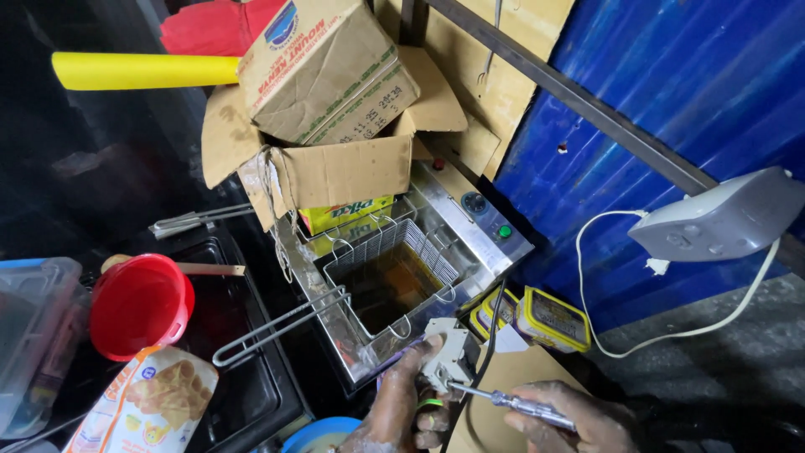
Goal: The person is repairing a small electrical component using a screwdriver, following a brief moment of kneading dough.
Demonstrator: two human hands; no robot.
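Note:
My left hand (401, 411) grips a grey electric plug (446, 352) with a black cable (488, 352) running off it, just in front of a steel deep fryer (470, 222). My right hand (579, 419) holds a screwdriver (516, 403) with a clear handle, its tip set against the plug's underside. The fryer holds a wire basket (394, 268) over dark oil, and the basket's long handle (277, 327) sticks out to the left.
Stacked cardboard boxes (327, 109) sit on the fryer's back half. A red bowl (138, 306), a snack bag (151, 403) and a clear tub (33, 327) lie left. Yellow tubs (549, 319) stand right. A white socket block (725, 218) with white cable hangs on the blue corrugated wall (671, 101).

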